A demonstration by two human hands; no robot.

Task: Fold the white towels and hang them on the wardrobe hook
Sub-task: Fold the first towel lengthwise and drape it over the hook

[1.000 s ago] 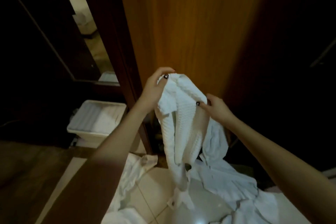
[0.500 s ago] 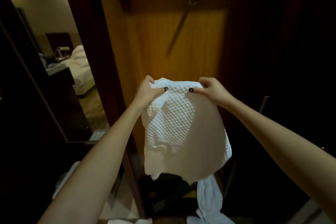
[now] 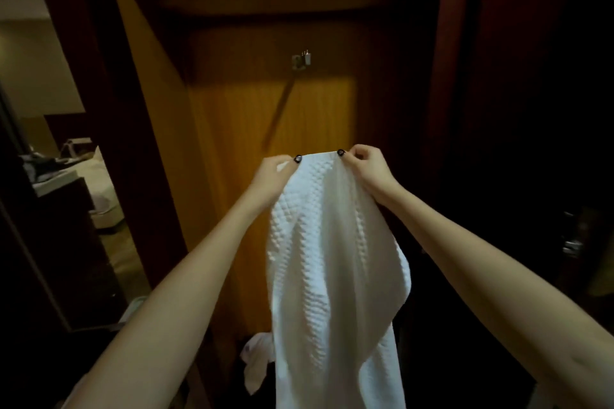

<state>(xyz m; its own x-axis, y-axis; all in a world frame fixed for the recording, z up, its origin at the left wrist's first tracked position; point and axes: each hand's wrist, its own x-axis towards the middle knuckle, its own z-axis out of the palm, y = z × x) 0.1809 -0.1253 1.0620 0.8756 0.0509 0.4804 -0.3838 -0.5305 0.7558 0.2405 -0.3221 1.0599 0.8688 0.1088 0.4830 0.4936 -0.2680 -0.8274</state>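
The left hand pinches the top edge of the white towel between thumb and fingers. The right hand pinches the same edge just beside it, with its fingers curled over the cloth. Both hands are below the hook and do not touch it. The towel hangs from them in long soft folds, directly under the hook, and its lower end leaves the picture. Its surface has a small raised pattern.

The hook is a small metal piece fixed on the orange-brown wooden panel of the wardrobe. A thin slanted line goes down and left from the hook; perhaps it is a shadow.

Far below the hook, behind the towel, a second white cloth is crumpled in the dark. Far left of the hook, an opening shows a dim room with a bed in white linen. Right of the hook everything is very dark.

I count two hands, one held towel, one other white cloth, one hook.
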